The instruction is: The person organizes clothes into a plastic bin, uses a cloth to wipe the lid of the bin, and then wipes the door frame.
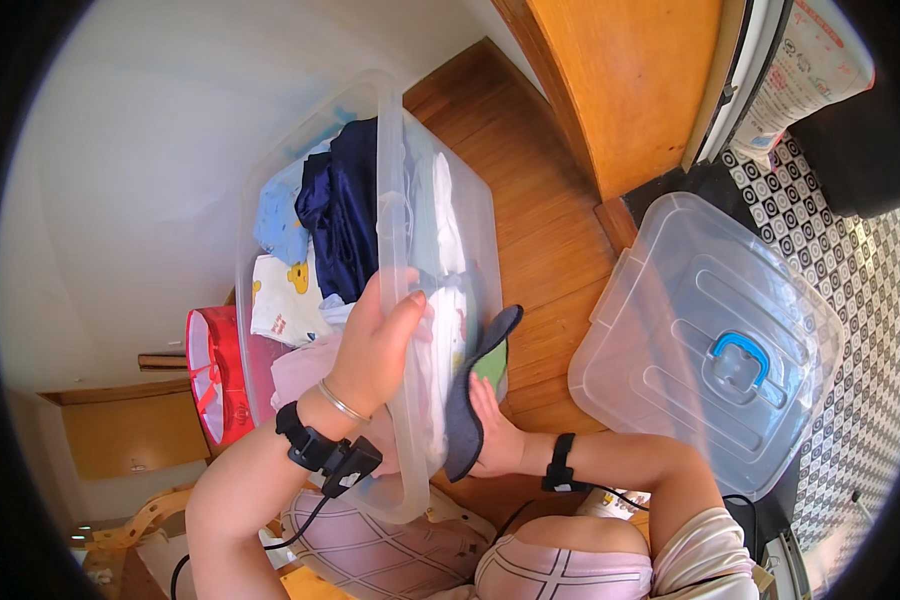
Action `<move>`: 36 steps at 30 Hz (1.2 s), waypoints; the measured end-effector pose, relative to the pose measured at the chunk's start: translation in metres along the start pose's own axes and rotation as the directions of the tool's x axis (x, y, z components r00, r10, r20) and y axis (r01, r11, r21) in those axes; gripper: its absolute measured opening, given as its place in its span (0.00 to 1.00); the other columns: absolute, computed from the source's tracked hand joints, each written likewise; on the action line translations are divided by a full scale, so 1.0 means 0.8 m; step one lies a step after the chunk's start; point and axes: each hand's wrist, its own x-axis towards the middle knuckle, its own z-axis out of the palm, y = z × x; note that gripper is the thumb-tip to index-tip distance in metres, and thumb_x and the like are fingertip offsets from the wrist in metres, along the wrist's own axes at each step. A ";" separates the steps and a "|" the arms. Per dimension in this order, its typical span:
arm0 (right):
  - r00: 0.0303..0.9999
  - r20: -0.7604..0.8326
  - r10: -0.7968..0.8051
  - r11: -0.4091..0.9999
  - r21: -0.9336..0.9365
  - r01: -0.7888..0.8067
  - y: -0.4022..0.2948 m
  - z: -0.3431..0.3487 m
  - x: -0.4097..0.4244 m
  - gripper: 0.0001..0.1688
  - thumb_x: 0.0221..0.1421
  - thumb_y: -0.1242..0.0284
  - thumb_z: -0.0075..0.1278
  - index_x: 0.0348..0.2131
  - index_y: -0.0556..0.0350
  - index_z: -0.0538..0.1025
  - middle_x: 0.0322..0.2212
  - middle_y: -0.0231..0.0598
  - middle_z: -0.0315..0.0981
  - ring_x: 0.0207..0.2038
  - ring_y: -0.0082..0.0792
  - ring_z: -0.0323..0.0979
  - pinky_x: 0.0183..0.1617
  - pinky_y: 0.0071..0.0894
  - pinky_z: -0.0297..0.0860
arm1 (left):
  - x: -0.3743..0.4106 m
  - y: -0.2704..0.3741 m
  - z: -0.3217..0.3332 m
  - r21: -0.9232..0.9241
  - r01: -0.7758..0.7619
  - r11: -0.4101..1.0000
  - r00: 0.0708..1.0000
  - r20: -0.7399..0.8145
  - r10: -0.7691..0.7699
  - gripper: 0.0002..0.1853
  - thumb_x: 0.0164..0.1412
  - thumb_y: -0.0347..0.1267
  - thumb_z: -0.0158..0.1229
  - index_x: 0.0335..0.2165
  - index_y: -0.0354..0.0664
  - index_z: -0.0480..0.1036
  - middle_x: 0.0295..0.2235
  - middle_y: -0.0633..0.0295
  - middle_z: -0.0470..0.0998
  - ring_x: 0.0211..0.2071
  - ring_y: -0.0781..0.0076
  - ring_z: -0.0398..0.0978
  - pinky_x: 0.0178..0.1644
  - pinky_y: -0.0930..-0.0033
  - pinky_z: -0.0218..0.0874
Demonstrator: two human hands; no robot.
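Observation:
A clear plastic storage bin (461, 187) stands before me, filled with folded clothes. Navy satiny fabric (349, 202), light blue cloth (281, 217) and white cloth with yellow bear prints (285, 289) show on top; pale pink cloth (307, 367) lies nearer me. My left hand (375, 341) grips the bin's near side rim, thumb over the edge. At the bin's outer right wall, my right hand (499, 439) holds a dark grey cloth pad (465, 420) with a green face, its fingers spread on the green part. Whether the pad touches the wall is hard to tell.
A clear lid (720, 300) with a blue handle leans at the right, by a black-and-white patterned surface (855, 315). A red bag (225, 375) stands left of the bin. Wooden floor (540, 300) runs between bin and lid; a wooden panel (637, 82) rises behind.

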 end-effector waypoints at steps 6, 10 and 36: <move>0.968 -0.230 0.100 0.981 0.185 -0.058 0.000 -0.061 0.151 0.31 0.52 0.66 0.51 0.56 0.55 0.71 0.64 0.52 0.55 0.69 0.58 0.43 0.70 0.64 0.39 | 0.006 -0.009 -0.001 -0.006 -0.059 0.998 0.998 -0.018 0.058 0.18 0.70 0.38 0.45 0.51 0.38 0.68 0.38 0.60 0.76 0.35 0.75 0.72 0.43 0.72 0.63; 0.948 -0.277 0.154 0.883 0.469 -0.006 0.020 -0.095 0.222 0.19 0.62 0.74 0.37 0.47 0.63 0.74 0.47 0.53 0.73 0.52 0.55 0.67 0.61 0.49 0.58 | 0.015 -0.020 -0.003 0.057 -0.122 0.991 0.992 -0.018 0.123 0.24 0.73 0.44 0.38 0.48 0.32 0.69 0.39 0.57 0.75 0.41 0.70 0.71 0.49 0.71 0.61; 0.971 -0.004 -0.239 0.669 -0.726 0.161 -0.014 -0.240 0.397 0.17 0.54 0.65 0.44 0.36 0.56 0.79 0.48 0.40 0.73 0.58 0.50 0.62 0.65 0.60 0.54 | -0.002 0.000 -0.030 0.352 -0.228 0.908 0.968 0.180 0.174 0.23 0.52 0.38 0.57 0.40 0.27 0.68 0.26 0.42 0.78 0.31 0.43 0.78 0.38 0.53 0.70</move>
